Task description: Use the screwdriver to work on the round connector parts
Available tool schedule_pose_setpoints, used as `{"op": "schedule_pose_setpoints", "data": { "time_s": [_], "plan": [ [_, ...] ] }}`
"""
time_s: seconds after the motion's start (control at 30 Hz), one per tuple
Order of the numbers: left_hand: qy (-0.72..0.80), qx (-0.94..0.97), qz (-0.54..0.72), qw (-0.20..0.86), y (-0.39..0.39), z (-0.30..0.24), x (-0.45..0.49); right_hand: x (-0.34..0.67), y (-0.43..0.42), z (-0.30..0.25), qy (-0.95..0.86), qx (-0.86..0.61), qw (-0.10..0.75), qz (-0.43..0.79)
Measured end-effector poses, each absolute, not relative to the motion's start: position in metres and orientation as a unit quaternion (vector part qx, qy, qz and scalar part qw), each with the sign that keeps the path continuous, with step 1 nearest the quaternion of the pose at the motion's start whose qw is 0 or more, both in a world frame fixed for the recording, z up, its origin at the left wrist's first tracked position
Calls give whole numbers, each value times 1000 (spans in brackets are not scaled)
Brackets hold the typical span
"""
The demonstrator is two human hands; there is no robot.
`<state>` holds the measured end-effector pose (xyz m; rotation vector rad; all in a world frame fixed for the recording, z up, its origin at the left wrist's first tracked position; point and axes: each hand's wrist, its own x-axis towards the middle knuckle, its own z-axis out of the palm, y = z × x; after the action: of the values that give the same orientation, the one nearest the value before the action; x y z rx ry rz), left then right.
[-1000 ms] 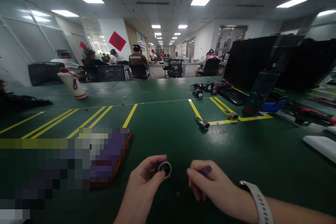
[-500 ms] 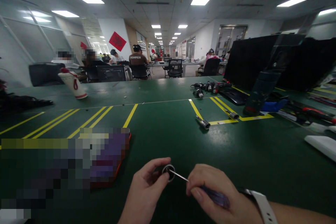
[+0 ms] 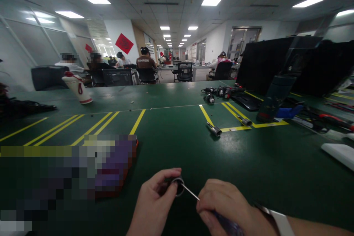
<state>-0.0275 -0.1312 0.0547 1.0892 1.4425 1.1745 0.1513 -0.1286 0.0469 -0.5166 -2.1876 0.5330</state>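
Observation:
My left hand (image 3: 156, 201) is closed around a small round metal part with a hollow, ring-shaped end (image 3: 179, 187); the rest of the part is hidden by my fingers. My right hand (image 3: 225, 204) grips a screwdriver (image 3: 190, 193) by its purplish, see-through handle. The thin metal shaft points left and up, and its tip reaches into the open end of the round part. Whether the tip touches the inside cannot be seen. Ahead on the green table lie two metal cylindrical connectors (image 3: 215, 129), near yellow tape lines.
A cluster of cables and connectors (image 3: 218, 93) lies farther back. A dark bottle (image 3: 276, 96) and black monitors (image 3: 265, 66) stand at right, with a white object (image 3: 339, 155) nearby. At left are a paper cup (image 3: 79, 87) and a blurred-out, red-edged item (image 3: 118, 166). Several people sit beyond.
My right hand and the screwdriver handle have moved slightly down, so the shaft slants more steeply. My left hand still holds the round part, nearly unmoved.

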Motion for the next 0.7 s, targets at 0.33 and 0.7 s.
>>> {"op": "schedule_pose_setpoints", "data": {
  "time_s": [0.33,0.7],
  "plan": [
    [575,444,485,487,-130,47,-29,150,-128,44,-880,-201,395,173],
    [582,439,477,491,-131,48,-28,148,-129,44,-880,-202,406,142]
  ]
}}
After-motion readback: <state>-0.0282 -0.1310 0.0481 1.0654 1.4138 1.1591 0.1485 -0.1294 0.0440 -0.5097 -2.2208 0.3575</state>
